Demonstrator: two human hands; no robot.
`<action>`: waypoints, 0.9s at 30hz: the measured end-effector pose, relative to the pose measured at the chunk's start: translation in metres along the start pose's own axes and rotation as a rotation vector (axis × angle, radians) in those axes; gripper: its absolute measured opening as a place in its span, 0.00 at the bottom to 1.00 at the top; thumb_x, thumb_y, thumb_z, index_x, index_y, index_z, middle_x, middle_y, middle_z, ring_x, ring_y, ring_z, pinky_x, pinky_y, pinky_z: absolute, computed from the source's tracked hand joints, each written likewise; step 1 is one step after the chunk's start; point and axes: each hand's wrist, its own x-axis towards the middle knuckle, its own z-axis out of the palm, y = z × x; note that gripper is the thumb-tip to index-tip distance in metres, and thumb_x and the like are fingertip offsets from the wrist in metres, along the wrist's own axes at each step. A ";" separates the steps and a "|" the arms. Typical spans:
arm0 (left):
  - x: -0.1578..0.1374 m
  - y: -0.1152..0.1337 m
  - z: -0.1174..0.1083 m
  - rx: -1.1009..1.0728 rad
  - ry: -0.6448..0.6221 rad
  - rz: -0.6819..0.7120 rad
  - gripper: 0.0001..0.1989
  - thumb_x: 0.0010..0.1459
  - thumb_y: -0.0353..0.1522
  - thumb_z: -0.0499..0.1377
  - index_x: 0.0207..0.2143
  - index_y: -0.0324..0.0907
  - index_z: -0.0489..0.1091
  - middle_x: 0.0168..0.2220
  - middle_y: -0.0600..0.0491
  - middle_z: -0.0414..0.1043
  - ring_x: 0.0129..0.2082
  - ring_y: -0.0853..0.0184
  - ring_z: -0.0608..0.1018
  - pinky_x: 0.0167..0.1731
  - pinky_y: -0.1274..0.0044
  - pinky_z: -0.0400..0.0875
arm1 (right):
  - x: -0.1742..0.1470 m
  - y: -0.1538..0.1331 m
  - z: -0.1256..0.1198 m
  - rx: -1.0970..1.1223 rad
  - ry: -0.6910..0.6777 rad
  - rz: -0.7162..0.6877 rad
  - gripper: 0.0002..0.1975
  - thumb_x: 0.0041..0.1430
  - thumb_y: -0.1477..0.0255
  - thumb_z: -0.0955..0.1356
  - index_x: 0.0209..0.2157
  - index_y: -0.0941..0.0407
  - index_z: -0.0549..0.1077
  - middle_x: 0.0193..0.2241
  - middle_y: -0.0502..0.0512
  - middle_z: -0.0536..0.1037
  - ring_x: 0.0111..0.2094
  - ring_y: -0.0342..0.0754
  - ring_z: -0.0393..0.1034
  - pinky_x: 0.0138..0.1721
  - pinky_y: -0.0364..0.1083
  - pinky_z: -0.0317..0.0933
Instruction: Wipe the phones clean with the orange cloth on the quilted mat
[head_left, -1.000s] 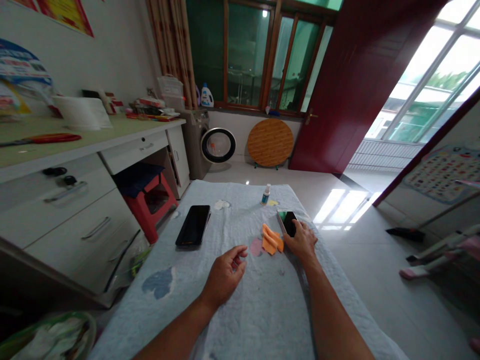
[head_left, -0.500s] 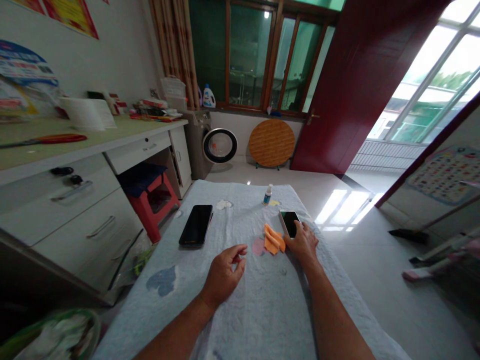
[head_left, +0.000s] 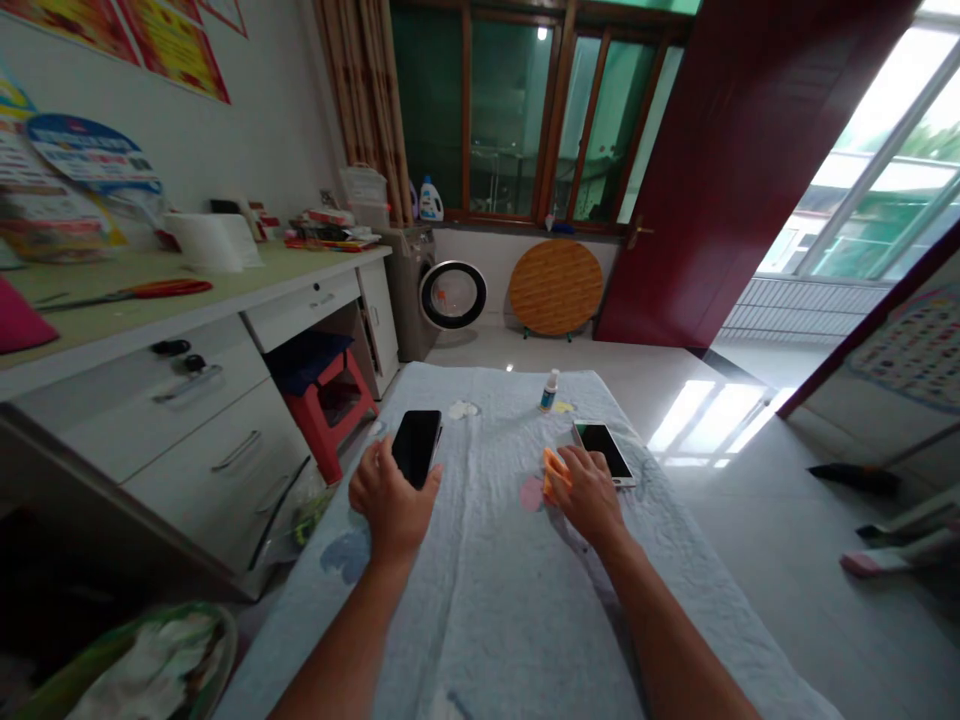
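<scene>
A black phone (head_left: 417,445) lies on the light blue patterned cloth (head_left: 502,600), on the left side. My left hand (head_left: 396,500) is at its near end, thumb along the right edge and fingers at the left, covering the phone's lower part. On the other side, my right hand (head_left: 591,490) has its fingers closed on a small orange cloth (head_left: 553,470), partly hidden under them. Just beyond that hand is a white-framed phone (head_left: 611,450), lying face up with a dark screen. Farther back stands a small spray bottle (head_left: 549,392) with a white cap.
To the left runs a desk (head_left: 300,280) with scissors (head_left: 161,290) and paper rolls on it. A red stool (head_left: 334,400) is beneath. Behind the covered surface are an open washing machine door (head_left: 453,295) and a round wooden tabletop (head_left: 556,287). A basin (head_left: 225,650) is at lower left.
My left hand has moved left and forward onto the black phone. My right hand has left the white-framed phone and shifted onto the orange cloth, gathering it. The view has turned slightly left.
</scene>
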 end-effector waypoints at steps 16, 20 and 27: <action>0.003 -0.010 0.008 0.282 -0.318 -0.185 0.36 0.51 0.48 0.60 0.58 0.40 0.59 0.53 0.40 0.63 0.52 0.46 0.66 0.49 0.58 0.60 | -0.003 -0.004 0.009 0.044 -0.197 0.148 0.16 0.63 0.75 0.59 0.50 0.57 0.69 0.42 0.59 0.75 0.46 0.52 0.64 0.48 0.46 0.55; 0.003 -0.008 0.008 0.273 -0.294 -0.195 0.35 0.51 0.46 0.60 0.59 0.41 0.59 0.52 0.40 0.64 0.50 0.47 0.66 0.48 0.58 0.60 | -0.003 -0.005 0.009 0.180 -0.153 0.181 0.19 0.61 0.76 0.59 0.53 0.58 0.68 0.42 0.60 0.76 0.45 0.51 0.66 0.48 0.47 0.58; 0.003 -0.005 0.009 0.233 -0.244 -0.220 0.34 0.53 0.44 0.59 0.60 0.41 0.57 0.51 0.40 0.62 0.49 0.47 0.65 0.47 0.58 0.60 | -0.004 -0.006 0.012 0.285 -0.151 0.130 0.23 0.58 0.77 0.60 0.55 0.58 0.65 0.39 0.58 0.76 0.43 0.51 0.67 0.48 0.48 0.60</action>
